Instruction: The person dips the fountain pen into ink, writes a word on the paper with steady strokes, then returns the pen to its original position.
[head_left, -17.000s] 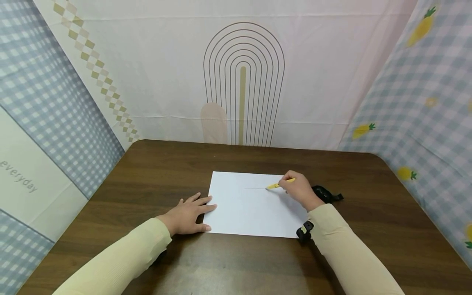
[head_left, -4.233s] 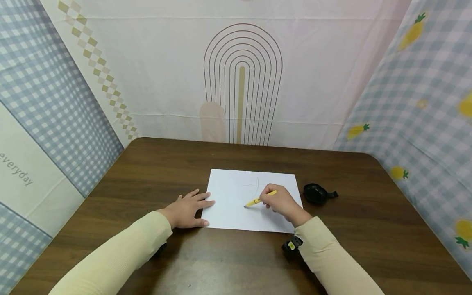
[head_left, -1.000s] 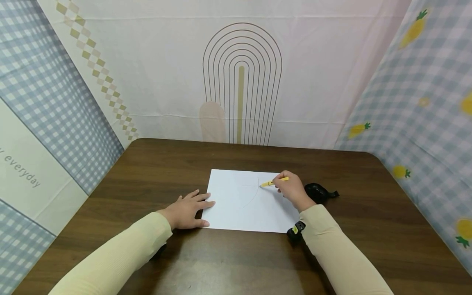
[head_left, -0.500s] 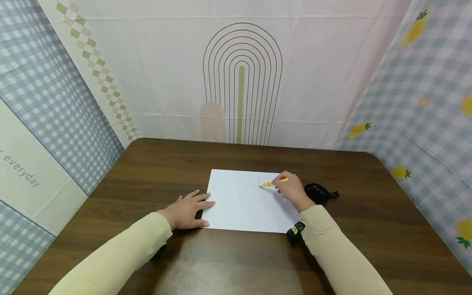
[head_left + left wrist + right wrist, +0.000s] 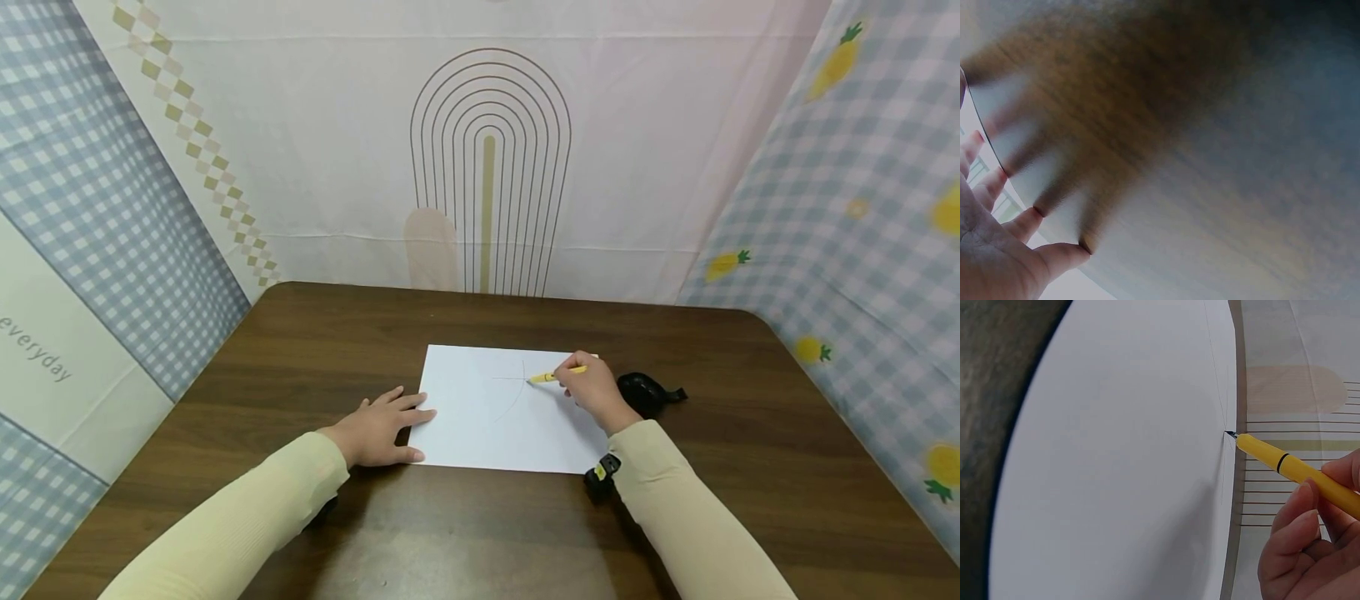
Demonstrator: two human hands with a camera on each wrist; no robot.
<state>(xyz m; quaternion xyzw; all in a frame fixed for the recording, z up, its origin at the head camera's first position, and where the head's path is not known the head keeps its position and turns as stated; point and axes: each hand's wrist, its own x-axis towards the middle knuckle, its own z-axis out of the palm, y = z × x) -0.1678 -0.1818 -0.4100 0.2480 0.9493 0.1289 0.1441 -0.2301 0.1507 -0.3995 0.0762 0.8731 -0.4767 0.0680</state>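
A white sheet of paper (image 5: 480,433) lies on the brown table, with a horizontal line crossed by a stroke that curves down to the lower left. My right hand (image 5: 592,387) pinches a yellow fountain pen (image 5: 551,377) between thumb and fingers. In the right wrist view the dark nib of the pen (image 5: 1285,462) meets the paper (image 5: 1116,437) where the thin lines come together. My left hand (image 5: 381,429) rests with spread, straight fingers on the table and over the paper's left edge. The left wrist view shows its fingers (image 5: 1060,255) reaching the surface.
To the right of the paper, partly behind the right wrist, lies a glossy black object with a short tail (image 5: 647,396). A white printed cloth (image 5: 337,167) hangs behind the table (image 5: 300,333), and checked cloths hang at both sides.
Since the oldest frame, a downward curving stroke has appeared across the horizontal line. The pen went to the stroke's lower end, then back up beside the crossing. The left hand stays put.
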